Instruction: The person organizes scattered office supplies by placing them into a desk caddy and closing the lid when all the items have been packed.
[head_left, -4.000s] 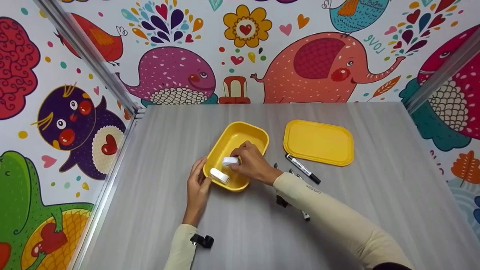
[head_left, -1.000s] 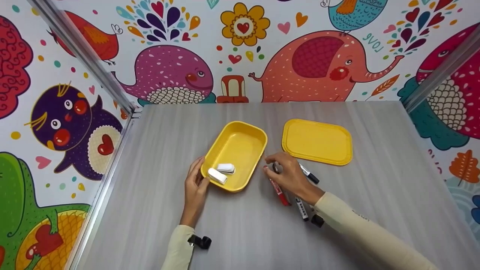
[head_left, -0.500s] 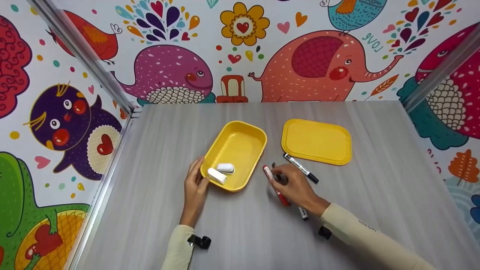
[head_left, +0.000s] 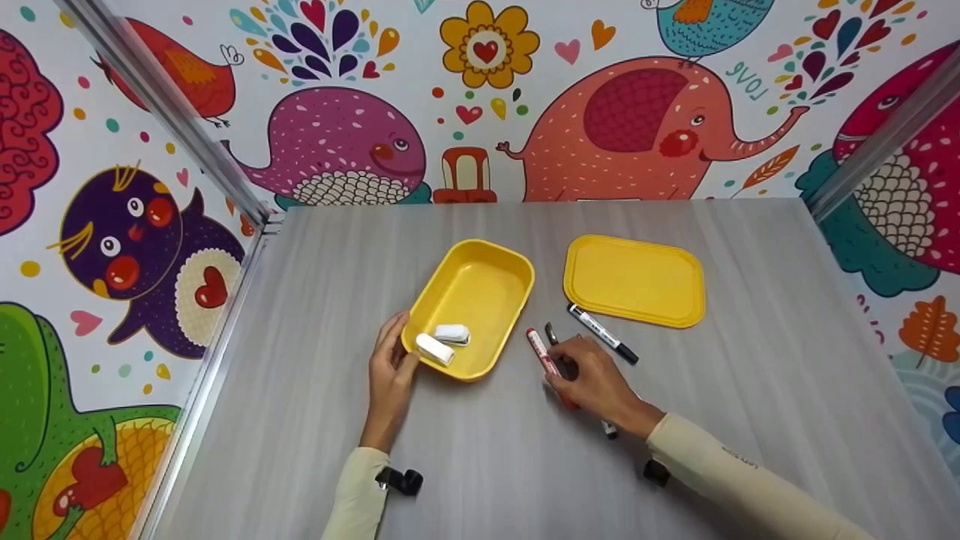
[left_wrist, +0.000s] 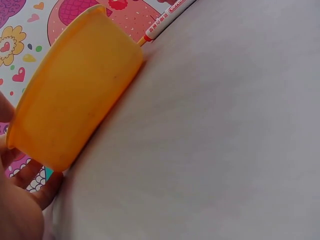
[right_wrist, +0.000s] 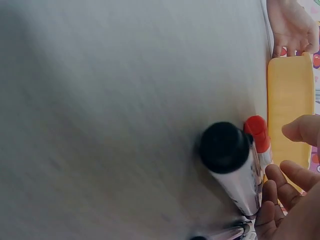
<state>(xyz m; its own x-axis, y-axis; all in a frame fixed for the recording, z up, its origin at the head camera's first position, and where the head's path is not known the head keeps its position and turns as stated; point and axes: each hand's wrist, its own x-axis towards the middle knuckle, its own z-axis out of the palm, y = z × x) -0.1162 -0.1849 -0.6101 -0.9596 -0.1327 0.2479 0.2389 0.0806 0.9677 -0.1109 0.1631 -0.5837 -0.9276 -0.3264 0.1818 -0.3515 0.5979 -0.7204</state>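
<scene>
My left hand (head_left: 390,375) holds the near-left corner of a yellow plastic box (head_left: 487,300), its thumb and fingers against the outside wall. Two small white objects that look like staplers, one lying level (head_left: 451,334) and one slanted (head_left: 435,349), are in the box's near end. To the right of it, my right hand (head_left: 600,382) is low over several markers, fingertips at a red marker (head_left: 538,346). In the right wrist view its thumb and fingers stand apart, beside the red marker's cap and a black-capped marker (right_wrist: 227,150). The hand partly hides the markers.
A yellow lid (head_left: 634,281) lies flat on the grey table (head_left: 480,480) at the back right. Just in front of the lid lies another black-capped marker (head_left: 602,334). Patterned walls (head_left: 360,150) close off the back and left of the table.
My right hand has let go of a white object inside the box and moved right to the markers, settling lower over the red one. My left hand has stayed at the box corner.
</scene>
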